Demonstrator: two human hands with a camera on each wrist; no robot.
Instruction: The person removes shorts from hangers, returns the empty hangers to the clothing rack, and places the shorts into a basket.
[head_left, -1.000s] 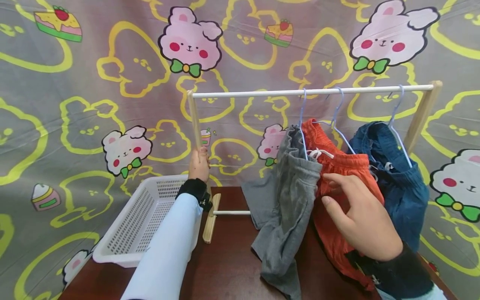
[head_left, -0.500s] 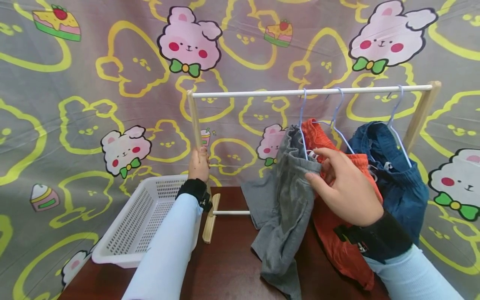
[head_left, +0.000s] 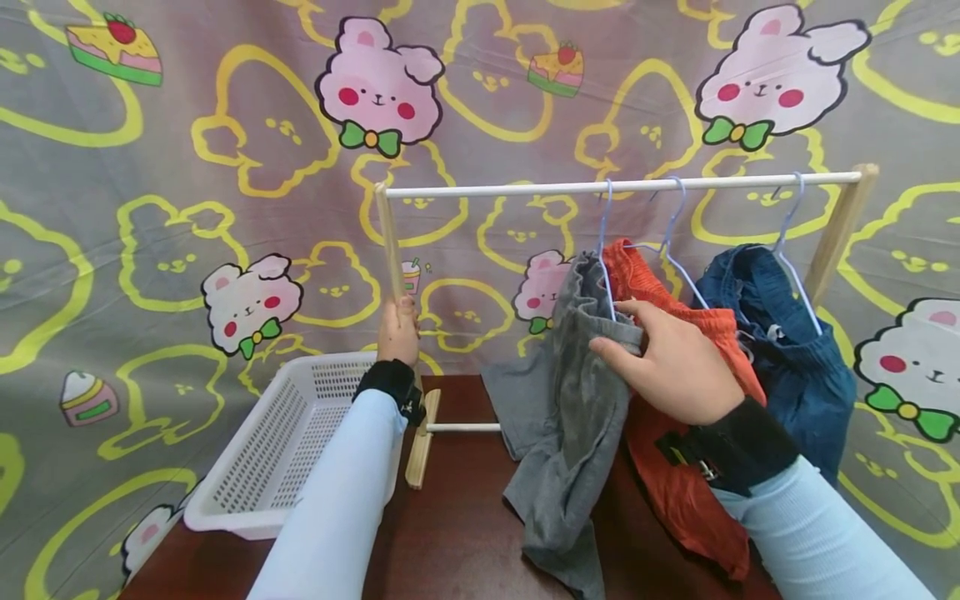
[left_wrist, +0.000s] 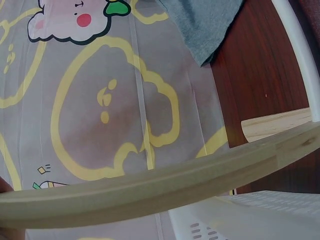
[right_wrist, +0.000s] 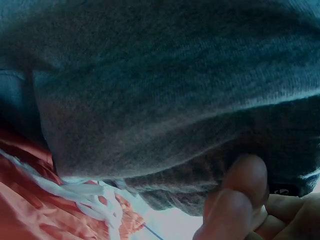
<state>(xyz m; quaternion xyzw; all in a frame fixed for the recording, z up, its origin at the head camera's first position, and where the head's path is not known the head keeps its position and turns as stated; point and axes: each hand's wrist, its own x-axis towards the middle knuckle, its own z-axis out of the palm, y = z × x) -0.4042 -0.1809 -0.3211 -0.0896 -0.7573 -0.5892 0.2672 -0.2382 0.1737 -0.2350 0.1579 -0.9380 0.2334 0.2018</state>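
My left hand grips the left wooden post of a small clothes rack; in the left wrist view the post runs across, with a bit of the hand at its left end. Grey pants hang from a lavender hanger on the white rail. At their waistband, my right hand pinches the cloth, thumb in front and the other fingers at the top edge and behind. The right wrist view shows fingertips against the grey cloth.
Orange pants with a white drawstring hang right behind the grey ones. Farther right hang blue pants. A white plastic basket stands left of the rack on the dark red table. A patterned curtain forms the backdrop.
My right hand has moved left from in front of the orange pants to the grey pants' waistband and taken hold of it. The left hand stays on the post.
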